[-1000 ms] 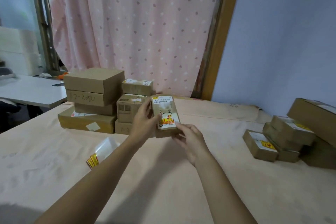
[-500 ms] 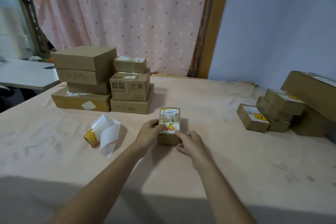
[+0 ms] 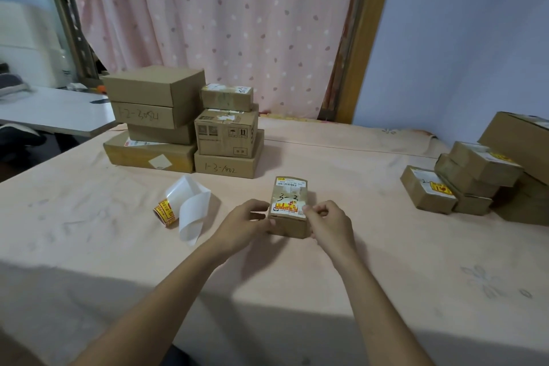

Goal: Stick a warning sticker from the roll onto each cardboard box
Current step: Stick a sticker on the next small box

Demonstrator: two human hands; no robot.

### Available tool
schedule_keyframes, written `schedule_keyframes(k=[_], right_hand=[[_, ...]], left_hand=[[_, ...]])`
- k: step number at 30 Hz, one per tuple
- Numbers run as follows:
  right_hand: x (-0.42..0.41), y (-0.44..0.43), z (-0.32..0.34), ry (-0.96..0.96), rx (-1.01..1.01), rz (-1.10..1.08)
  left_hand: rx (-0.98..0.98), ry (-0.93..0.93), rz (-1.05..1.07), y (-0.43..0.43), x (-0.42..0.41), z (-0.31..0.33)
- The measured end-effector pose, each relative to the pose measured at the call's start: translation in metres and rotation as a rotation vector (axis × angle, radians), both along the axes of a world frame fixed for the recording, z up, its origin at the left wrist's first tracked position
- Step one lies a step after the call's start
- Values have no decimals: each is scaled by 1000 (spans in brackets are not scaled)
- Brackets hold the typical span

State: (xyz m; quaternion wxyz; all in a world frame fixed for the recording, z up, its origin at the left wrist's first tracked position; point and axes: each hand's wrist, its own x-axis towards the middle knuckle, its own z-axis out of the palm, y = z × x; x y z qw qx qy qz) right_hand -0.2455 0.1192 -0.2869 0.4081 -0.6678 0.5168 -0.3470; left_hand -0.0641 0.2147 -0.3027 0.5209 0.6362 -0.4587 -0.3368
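A small cardboard box (image 3: 289,224) marked "3-3" stands on the pink-covered table (image 3: 386,246) in the middle. A yellow and red warning sticker (image 3: 287,207) lies on the near end of its top. My left hand (image 3: 246,221) grips the box's left side. My right hand (image 3: 328,224) holds its right side, fingertips pinching at the sticker's right edge. The sticker roll (image 3: 166,212) lies to the left with a long curl of white backing paper (image 3: 190,211).
A stack of several unstickered boxes (image 3: 181,125) stands at the back left. Several boxes with yellow stickers (image 3: 475,175) are piled at the right edge. A pink dotted curtain (image 3: 222,24) hangs behind. A white desk (image 3: 53,111) sits at far left.
The box was held up in the air in both hands; it has come down onto the table. Both hands stay on its sides.
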Motion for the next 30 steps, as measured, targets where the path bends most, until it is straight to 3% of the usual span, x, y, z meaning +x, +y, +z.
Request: schedule_keyframes(k=[3,9,15,17,23,26,30], right_hand=[[7,2,6,-14,-122,-11],[42,15,9,-54,-230,92],[84,32,7,-57,-289,196],[96,39,7,-50,-303,256],[142,58,9,40,-376,503],[171,64,9,156,-426,565],[199,69,4,328,-468,635]], left_hand=[[-1,-93,121,29,12,7],[-128,-79,385,86,54,27],[15,-287,694,109,97,12],[105,-363,722,110,104,3],[168,-318,749,102,102,-15],[139,-328,732,98,100,-19],[62,-207,754,93,96,-17]])
